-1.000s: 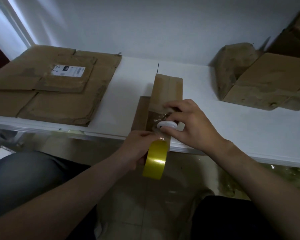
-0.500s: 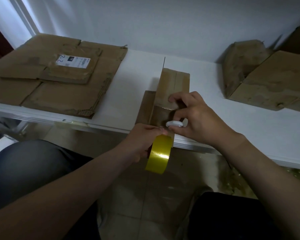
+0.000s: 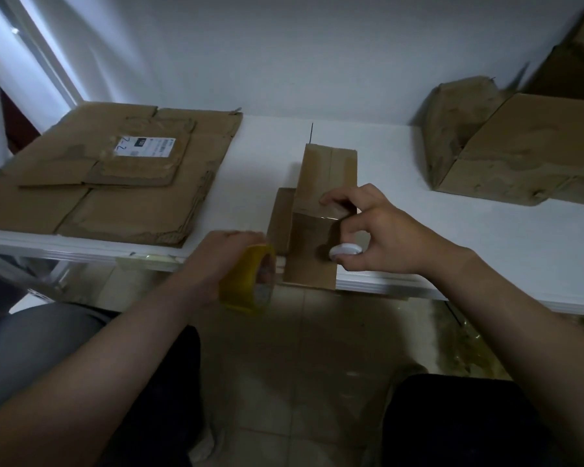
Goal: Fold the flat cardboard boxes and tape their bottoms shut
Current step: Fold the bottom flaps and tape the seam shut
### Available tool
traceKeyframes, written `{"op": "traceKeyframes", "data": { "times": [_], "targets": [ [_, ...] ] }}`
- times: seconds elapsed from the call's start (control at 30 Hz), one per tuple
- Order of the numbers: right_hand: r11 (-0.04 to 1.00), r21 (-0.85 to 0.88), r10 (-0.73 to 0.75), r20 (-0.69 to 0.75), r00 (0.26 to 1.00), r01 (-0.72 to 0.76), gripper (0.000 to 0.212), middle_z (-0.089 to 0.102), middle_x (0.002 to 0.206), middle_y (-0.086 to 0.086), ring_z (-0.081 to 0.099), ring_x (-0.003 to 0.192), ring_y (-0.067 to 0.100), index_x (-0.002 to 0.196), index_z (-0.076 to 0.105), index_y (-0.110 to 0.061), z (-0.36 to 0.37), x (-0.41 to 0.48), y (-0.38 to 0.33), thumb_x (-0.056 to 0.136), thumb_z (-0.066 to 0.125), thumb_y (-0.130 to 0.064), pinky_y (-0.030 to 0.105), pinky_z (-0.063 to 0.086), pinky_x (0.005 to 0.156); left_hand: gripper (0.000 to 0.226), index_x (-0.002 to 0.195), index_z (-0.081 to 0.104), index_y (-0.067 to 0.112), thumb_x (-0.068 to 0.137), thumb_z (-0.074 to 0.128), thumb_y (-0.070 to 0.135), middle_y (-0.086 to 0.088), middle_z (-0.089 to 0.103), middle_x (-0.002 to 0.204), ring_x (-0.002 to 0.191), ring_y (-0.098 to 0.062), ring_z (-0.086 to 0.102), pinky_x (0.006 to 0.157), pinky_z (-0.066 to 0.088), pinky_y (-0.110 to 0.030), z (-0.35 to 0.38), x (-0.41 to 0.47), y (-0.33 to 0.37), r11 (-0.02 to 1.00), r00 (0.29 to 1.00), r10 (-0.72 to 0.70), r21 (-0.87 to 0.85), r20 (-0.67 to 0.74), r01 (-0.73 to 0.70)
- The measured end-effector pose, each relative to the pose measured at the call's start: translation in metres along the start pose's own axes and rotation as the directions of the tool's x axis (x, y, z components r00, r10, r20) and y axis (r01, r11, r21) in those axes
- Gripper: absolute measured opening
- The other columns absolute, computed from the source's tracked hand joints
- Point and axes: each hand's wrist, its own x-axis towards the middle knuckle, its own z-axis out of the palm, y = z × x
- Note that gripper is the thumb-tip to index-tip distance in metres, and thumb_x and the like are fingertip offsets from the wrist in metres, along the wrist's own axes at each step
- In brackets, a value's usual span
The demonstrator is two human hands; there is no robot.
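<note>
A small folded cardboard box (image 3: 327, 170) lies on the white table (image 3: 452, 237) at its front edge, its near flap hanging slightly over. My left hand (image 3: 223, 264) grips a yellow tape roll (image 3: 246, 281) just left of the box, below the table edge. My right hand (image 3: 378, 237) rests on the box's right side, index finger pressing the taped seam, while thumb and fingers pinch a small white round object (image 3: 346, 251). Clear tape glints across the box near the fingertip.
A stack of flat cardboard boxes (image 3: 115, 176) with a white label covers the table's left side. Folded boxes (image 3: 513, 146) stand at the back right against the wall. My knees and tiled floor show below the table edge.
My left hand has moved the tape roll leftward, away from the box's near flap to beside it. My right hand stays on the box with the white object.
</note>
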Motion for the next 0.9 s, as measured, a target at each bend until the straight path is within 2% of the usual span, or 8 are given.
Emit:
{"op": "traceKeyframes", "data": {
  "times": [0.13, 0.23, 0.37, 0.5, 0.6, 0.67, 0.8, 0.9],
  "targets": [
    [0.999, 0.053, 0.000, -0.016, 1.000, 0.001, 0.019, 0.047, 0.144, -0.013, 0.036, 0.126, 0.005, 0.070, 0.068, -0.028, 0.000, 0.000, 0.003, 0.083, 0.076, -0.039, 0.032, 0.038, 0.101, 0.042, 0.112, 0.062, 0.021, 0.084, 0.075, 0.050, -0.003, 0.078, 0.091, 0.079, -0.025, 0.077, 0.076, 0.060, -0.043, 0.000, 0.015, 0.042, 0.988, 0.990, 0.130, 0.096, -0.054, -0.125],
    [0.995, 0.099, 0.033, -0.001, 0.999, -0.033, 0.017, 0.050, 0.143, -0.014, 0.038, 0.130, 0.008, 0.074, 0.068, -0.027, -0.003, 0.001, 0.004, 0.085, 0.076, -0.038, 0.036, 0.039, 0.104, 0.070, 0.113, 0.057, 0.028, 0.061, 0.084, 0.065, 0.002, 0.071, 0.111, 0.097, -0.023, 0.071, 0.086, 0.057, -0.043, 0.022, 0.028, 0.064, 0.937, 0.965, 0.252, 0.266, -0.072, -0.225],
    [0.934, 0.326, 0.183, -0.084, 0.979, -0.147, 0.009, 0.065, 0.123, -0.014, 0.057, 0.114, 0.007, 0.086, 0.071, -0.024, -0.012, 0.001, 0.008, 0.087, 0.076, -0.033, 0.034, 0.049, 0.093, 0.074, 0.130, 0.052, 0.023, 0.071, 0.086, 0.051, 0.008, 0.046, 0.118, 0.107, -0.016, 0.047, 0.085, 0.041, -0.033, 0.051, 0.037, 0.069, 0.820, 0.916, 0.392, 0.484, -0.089, -0.304],
    [0.814, 0.472, 0.531, -0.366, 0.764, -0.339, 0.020, 0.070, 0.102, -0.004, 0.064, 0.089, 0.008, 0.095, 0.074, -0.014, -0.033, 0.004, 0.032, 0.090, 0.072, -0.033, 0.024, 0.050, 0.073, 0.071, 0.131, 0.053, 0.023, 0.073, 0.086, 0.047, 0.006, 0.047, 0.122, 0.109, -0.018, 0.047, 0.086, 0.041, -0.034, 0.051, 0.051, 0.068, 0.840, 0.905, 0.410, 0.433, -0.114, -0.326],
    [0.657, 0.242, 0.753, -0.163, 0.637, -0.714, 0.039, 0.069, 0.106, 0.002, 0.059, 0.107, 0.022, 0.104, 0.075, -0.010, -0.036, -0.002, 0.062, 0.090, 0.068, -0.045, 0.030, 0.041, 0.086, 0.072, 0.131, 0.055, 0.022, 0.071, 0.087, 0.048, 0.005, 0.049, 0.123, 0.112, -0.020, 0.049, 0.089, 0.044, -0.035, 0.052, 0.060, 0.069, 0.870, 0.917, 0.382, 0.377, -0.113, -0.316],
    [0.580, 0.027, 0.814, -0.005, 0.581, -0.814, 0.045, 0.067, 0.102, 0.005, 0.052, 0.118, 0.031, 0.103, 0.076, -0.009, -0.026, -0.007, 0.077, 0.091, 0.065, -0.051, 0.037, 0.028, 0.100, 0.072, 0.130, 0.055, 0.022, 0.071, 0.087, 0.047, 0.005, 0.049, 0.122, 0.113, -0.020, 0.050, 0.090, 0.046, -0.035, 0.053, 0.064, 0.069, 0.871, 0.913, 0.391, 0.365, -0.113, -0.328],
    [0.579, -0.040, 0.815, 0.042, 0.578, -0.814, 0.042, 0.068, 0.109, 0.005, 0.055, 0.114, 0.030, 0.110, 0.075, -0.016, -0.010, -0.004, 0.094, 0.093, 0.064, -0.052, 0.036, 0.033, 0.100, 0.071, 0.129, 0.056, 0.021, 0.070, 0.088, 0.047, 0.005, 0.050, 0.120, 0.111, -0.020, 0.051, 0.088, 0.043, -0.034, 0.053, 0.070, 0.072, 0.876, 0.917, 0.386, 0.352, -0.104, -0.329],
    [0.729, 0.162, 0.684, -0.223, 0.695, -0.665, 0.048, 0.057, 0.142, 0.001, 0.050, 0.133, 0.021, 0.136, 0.061, -0.020, -0.011, 0.007, 0.081, 0.099, 0.055, -0.050, 0.029, 0.036, 0.107, 0.071, 0.128, 0.056, 0.022, 0.069, 0.088, 0.047, 0.004, 0.050, 0.122, 0.112, -0.019, 0.050, 0.087, 0.042, -0.033, 0.054, 0.073, 0.072, 0.881, 0.920, 0.380, 0.340, -0.097, -0.328]
  ]
}}
